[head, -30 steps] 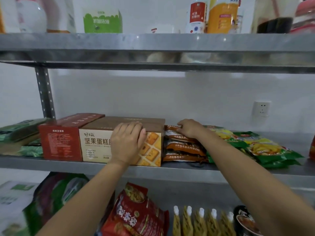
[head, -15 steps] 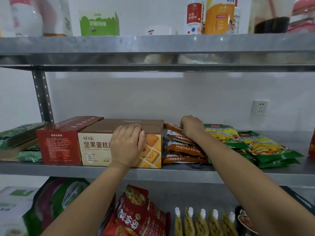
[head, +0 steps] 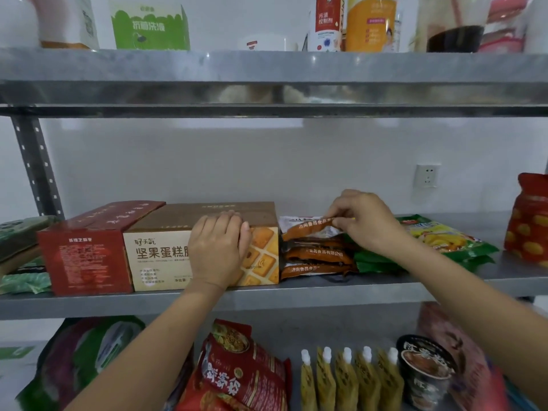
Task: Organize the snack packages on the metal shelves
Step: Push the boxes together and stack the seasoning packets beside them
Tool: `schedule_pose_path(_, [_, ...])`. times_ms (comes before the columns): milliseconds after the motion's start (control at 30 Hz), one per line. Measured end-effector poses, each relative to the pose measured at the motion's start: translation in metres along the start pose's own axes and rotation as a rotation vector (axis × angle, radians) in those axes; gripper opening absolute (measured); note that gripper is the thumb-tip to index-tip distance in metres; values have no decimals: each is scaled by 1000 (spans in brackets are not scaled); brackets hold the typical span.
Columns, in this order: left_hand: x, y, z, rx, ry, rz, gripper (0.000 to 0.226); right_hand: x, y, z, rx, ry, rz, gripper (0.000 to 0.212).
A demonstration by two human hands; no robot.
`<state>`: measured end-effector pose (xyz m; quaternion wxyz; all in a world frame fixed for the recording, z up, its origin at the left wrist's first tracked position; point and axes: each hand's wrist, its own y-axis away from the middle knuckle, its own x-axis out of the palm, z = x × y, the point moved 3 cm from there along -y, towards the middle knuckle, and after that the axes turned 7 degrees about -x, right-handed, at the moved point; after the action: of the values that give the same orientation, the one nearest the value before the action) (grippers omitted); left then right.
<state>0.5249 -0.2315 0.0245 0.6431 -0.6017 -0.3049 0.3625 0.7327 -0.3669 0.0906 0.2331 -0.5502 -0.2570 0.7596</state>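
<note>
On the middle metal shelf point(head: 296, 295) a tan cake box point(head: 160, 253) stands beside a red box point(head: 86, 256). My left hand point(head: 218, 250) lies flat against the tan box's front upper edge, fingers straight. To the right of that box is a stack of orange-brown snack packets point(head: 317, 258). My right hand point(head: 360, 221) pinches the front edge of the top orange packet point(head: 308, 228) and lifts it a little off the stack. Green snack bags point(head: 441, 238) lie right of the stack, partly under my right forearm.
Green packets point(head: 20, 256) lie at the shelf's far left and a red bag point(head: 529, 218) stands far right. Bottles and a green carton point(head: 149, 26) fill the top shelf. Below are a red bag point(head: 240, 372), yellow pouches point(head: 347, 378) and a noodle cup point(head: 424, 369). A wall socket point(head: 427, 175) is behind.
My right hand has drawn back from the top of the orange stack to its front edge and pinched the top packet, raising it. My left hand has stayed on the tan box.
</note>
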Motion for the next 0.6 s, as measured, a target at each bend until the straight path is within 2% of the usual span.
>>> schedule_pose_path(67, [0,0,0,-4,5,-1,44,0,24,5,-30,-10,-54,14])
schedule_pose_path(133, [0,0,0,-6,20,-1,44,7,40,9,-77,20,-27,18])
schedule_pose_path(200, [-1,-1,0,-1,34,-2,44,22,50,11,-69,62,120,38])
schedule_pose_path(267, [-1,0,0,-2,38,-6,45,39,54,12,-70,251,206,68])
schedule_pose_path(333, [-2,-1,0,-19,52,5,44,50,55,15,-141,444,111,77])
schedule_pose_path(433, [-1,-2,0,-41,76,32,45,60,61,14,-219,531,-199,70])
schedule_pose_path(600, [-6,1,1,-74,114,130,46,76,92,13,-280,488,-454,44])
